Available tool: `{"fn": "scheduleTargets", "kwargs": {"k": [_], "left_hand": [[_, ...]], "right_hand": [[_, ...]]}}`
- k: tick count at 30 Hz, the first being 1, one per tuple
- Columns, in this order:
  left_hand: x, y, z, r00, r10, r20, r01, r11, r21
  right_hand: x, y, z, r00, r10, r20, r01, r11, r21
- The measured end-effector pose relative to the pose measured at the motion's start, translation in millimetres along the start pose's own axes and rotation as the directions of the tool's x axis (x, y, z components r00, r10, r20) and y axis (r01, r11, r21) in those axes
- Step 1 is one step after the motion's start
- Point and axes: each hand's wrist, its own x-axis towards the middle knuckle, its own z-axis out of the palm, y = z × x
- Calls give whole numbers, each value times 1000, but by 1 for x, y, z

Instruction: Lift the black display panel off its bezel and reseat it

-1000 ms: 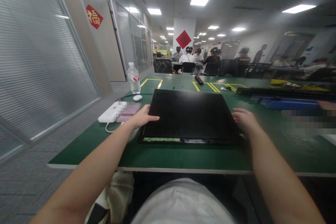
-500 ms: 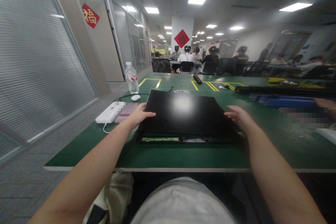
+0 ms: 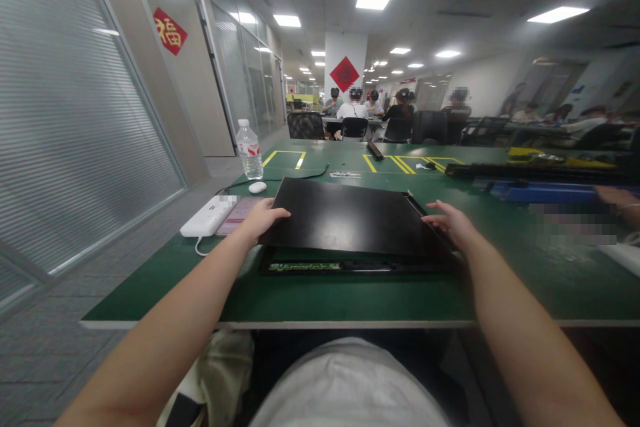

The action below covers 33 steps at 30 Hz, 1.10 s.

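Observation:
A glossy black screen panel (image 3: 345,213) lies tilted over a shallow black frame (image 3: 420,267), whose near strip shows a green circuit board (image 3: 303,267). My left hand (image 3: 263,220) grips the panel's left edge, thumb on top and fingers hidden underneath. At the right, my right hand (image 3: 453,223) has its fingers stretched out by the frame's right side. A gap separates those fingers from the panel; whether they touch the frame I cannot tell.
Left of the panel are a white power bank (image 3: 207,215), a phone (image 3: 237,215), a white earbud case (image 3: 257,187) and a water bottle (image 3: 249,150). A blue object (image 3: 545,191) and another person's hand (image 3: 620,200) are at the right of the green table (image 3: 350,303).
The panel's far edge has come down and the panel has shifted slightly left, baring the frame's right side. My left hand moved with it; my right hand stays beside the frame.

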Motion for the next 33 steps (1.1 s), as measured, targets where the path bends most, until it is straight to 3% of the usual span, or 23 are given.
{"fn": "scheduleTargets", "kwargs": {"k": [4, 10, 25, 33], "left_hand": [[1, -5, 3, 1000, 12, 0, -12, 1000, -12], [3, -14, 6, 991, 66, 117, -57, 995, -83], [5, -18, 3, 986, 35, 161, -21, 996, -88], [5, -17, 4, 983, 50, 176, -49, 999, -11]], "right_hand": [[0, 0, 0, 999, -9, -32, 9, 1000, -11], [0, 0, -2, 995, -26, -98, 27, 1000, 14], [3, 3, -4, 995, -33, -95, 35, 999, 20], [2, 4, -3, 984, -100, -145, 89, 992, -85]]}}
